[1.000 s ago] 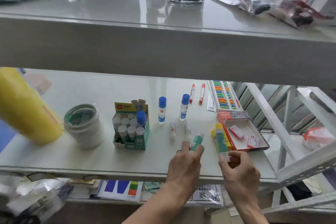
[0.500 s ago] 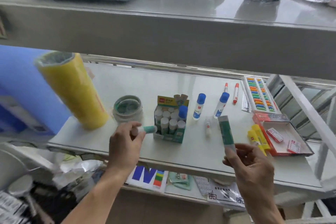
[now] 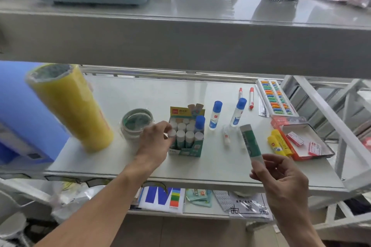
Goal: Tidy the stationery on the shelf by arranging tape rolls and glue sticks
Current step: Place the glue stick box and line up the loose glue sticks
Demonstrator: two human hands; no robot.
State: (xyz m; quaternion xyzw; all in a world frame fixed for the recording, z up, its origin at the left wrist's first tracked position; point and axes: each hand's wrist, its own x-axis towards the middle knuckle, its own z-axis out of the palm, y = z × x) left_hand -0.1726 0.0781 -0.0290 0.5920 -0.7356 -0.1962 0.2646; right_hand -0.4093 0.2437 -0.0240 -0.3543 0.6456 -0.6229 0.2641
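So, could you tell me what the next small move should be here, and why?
Probably let the left hand press its glue stick fully down into the display box and release it. Its white cap sits at the box's front-left corner among the other upright sticks. The right hand holds another green glue stick to follow.

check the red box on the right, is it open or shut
Open: the red box has no lid over it, and small red packets lie exposed inside.
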